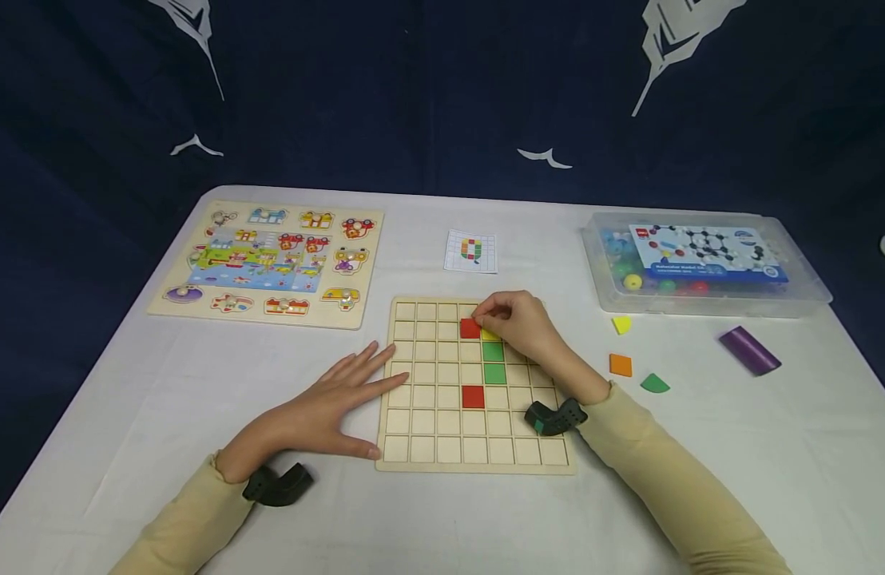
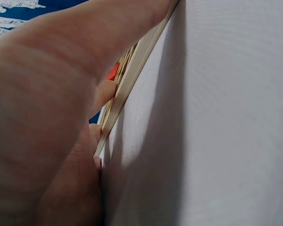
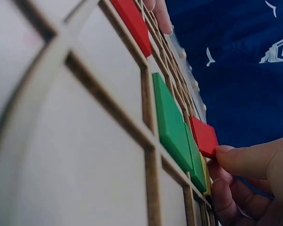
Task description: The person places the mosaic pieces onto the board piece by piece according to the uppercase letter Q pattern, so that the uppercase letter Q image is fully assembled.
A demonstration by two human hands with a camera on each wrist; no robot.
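A wooden grid board lies flat on the table. My right hand is over its upper part, thumb and fingers pinching a red square tile that stands slightly tilted. Just beside it, a yellow tile is partly covered by the fingers. Below that, two green square tiles sit one under the other in their cells. Lower down is a second red square tile. My left hand spreads along the board's left side, fingertips on its edge and thumb at the lower left corner.
A small pattern card lies behind the board. To the left is a vehicle peg puzzle; at right, a clear plastic box. Nearby lie a yellow piece, an orange square, a green quarter-round and a purple half-cylinder.
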